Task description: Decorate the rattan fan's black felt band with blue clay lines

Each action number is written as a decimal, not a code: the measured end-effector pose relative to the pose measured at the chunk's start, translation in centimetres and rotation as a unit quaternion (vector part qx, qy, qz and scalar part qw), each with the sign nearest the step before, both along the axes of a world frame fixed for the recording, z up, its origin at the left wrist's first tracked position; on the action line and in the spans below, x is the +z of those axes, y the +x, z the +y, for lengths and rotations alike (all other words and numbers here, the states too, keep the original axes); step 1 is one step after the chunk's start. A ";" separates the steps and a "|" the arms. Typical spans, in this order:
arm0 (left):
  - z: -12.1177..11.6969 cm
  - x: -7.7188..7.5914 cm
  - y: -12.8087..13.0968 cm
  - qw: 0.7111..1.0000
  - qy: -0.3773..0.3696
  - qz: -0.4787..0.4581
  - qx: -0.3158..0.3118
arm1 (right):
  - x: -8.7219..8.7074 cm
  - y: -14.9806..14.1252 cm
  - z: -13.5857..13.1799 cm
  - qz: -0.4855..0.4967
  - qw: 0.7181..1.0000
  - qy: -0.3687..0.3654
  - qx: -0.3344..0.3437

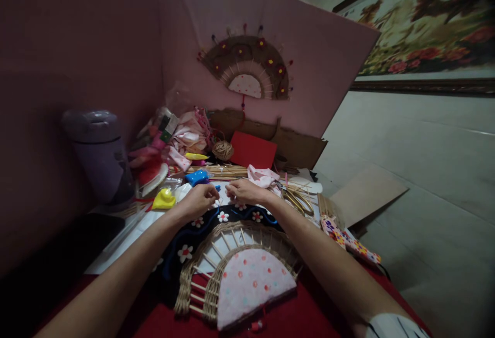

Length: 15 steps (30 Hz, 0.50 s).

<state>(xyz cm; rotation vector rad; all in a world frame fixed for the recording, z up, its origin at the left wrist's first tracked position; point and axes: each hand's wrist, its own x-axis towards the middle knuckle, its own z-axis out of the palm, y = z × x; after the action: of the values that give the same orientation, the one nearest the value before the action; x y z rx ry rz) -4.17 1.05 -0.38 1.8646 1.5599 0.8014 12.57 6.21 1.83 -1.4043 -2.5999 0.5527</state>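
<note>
A handmade woven fan (211,271) lies in front of me, with a black band (209,223) bearing white flowers and blue wavy lines. A pink dotted half-circle (255,281) covers its base. Over the band's top edge, my left hand (200,201) has its fingers pinched together. A small blue piece (217,188) shows by its fingertips; whether it is held I cannot tell. My right hand (245,192) is closed opposite, thumb and fingers together above the band; anything in it is too small to make out. A blue clay packet (197,177) sits just beyond the left hand.
Yellow clay (164,199) lies to the left, near a lidded purple tumbler (100,157). Behind are thin sticks (228,172), a twine ball (223,150) and a red card (253,149). Gold-handled scissors (297,201) lie right. Another fan (247,64) hangs on the pink board.
</note>
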 end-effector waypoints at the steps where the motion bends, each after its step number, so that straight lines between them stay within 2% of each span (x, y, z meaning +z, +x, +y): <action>1: 0.0 0.1 -0.2 1.000 0.008 0.008 0.017 | 0.0 0.1 0.1 -0.006 1.000 0.013 -0.022; 6: -0.2 0.4 -1.0 0.996 0.016 0.031 0.079 | -0.6 -0.2 0.6 -0.031 0.993 0.032 -0.109; 11: -0.3 -0.1 -1.3 0.997 -0.036 -0.019 0.070 | -1.6 -1.4 0.5 -0.022 0.985 0.032 -0.167; 15: -0.2 0.4 -1.8 0.998 -0.025 -0.031 0.057 | -1.8 -1.2 0.5 0.012 0.980 0.041 -0.193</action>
<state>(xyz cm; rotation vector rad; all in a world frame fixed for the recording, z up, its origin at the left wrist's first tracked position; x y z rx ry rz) -5.98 0.89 0.05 1.7127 1.6439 0.8537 11.35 6.72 0.04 -1.7972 -2.2139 0.3967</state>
